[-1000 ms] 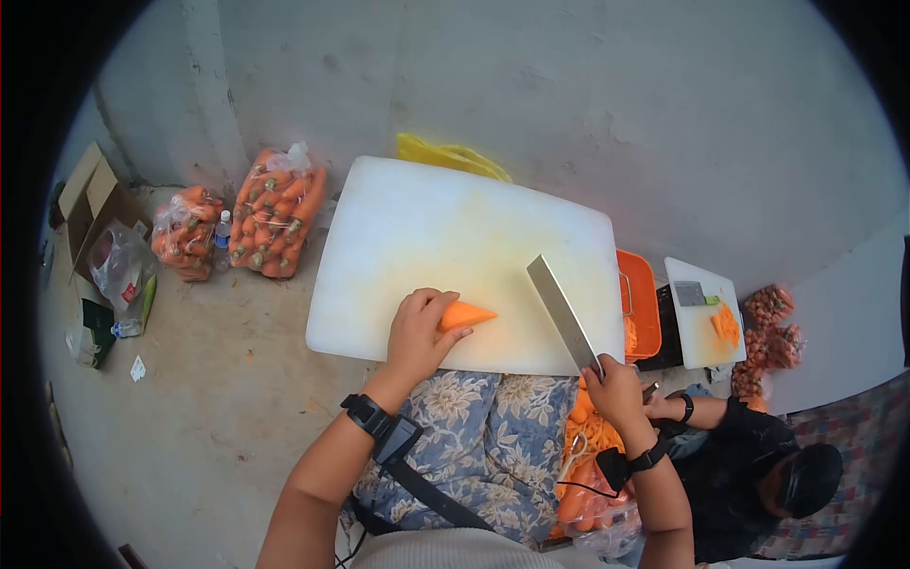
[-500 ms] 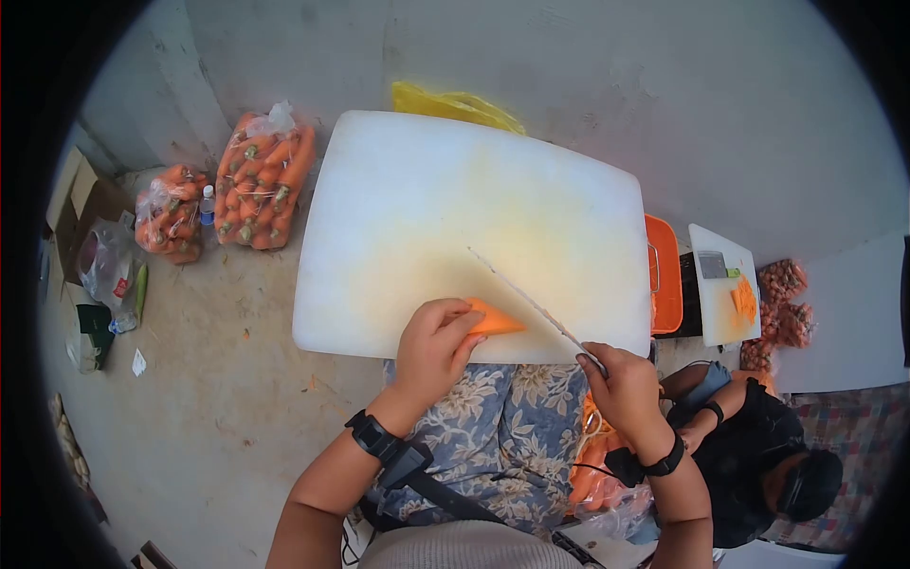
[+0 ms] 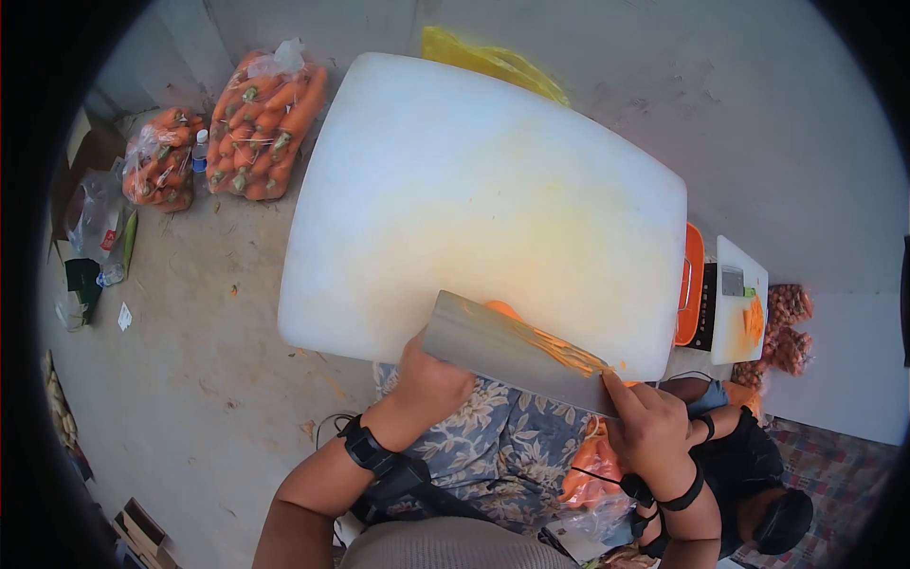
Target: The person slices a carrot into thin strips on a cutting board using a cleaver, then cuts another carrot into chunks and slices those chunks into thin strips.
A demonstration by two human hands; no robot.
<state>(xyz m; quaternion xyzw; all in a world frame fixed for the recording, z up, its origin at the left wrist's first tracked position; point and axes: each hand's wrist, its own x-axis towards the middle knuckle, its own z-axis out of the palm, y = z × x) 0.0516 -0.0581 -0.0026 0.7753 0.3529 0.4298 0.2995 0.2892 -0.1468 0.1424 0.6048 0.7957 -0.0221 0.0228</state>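
Floor (image 3: pixel 218 379): concrete; big carrot bag (image 3: pixel 268 119), smaller carrot bag (image 3: pixel 156 171), water bottle (image 3: pixel 199 152).
Cutting board (image 3: pixel 474 190): white; carrot piece (image 3: pixel 502 308).

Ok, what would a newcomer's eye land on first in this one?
The big white board fills the middle. At its near edge the right hand grips a cleaver, its blade flecked with orange shreds, over a carrot; the left hand sits just behind the blade, fingers hidden. On the floor at upper left lie bags of carrots.
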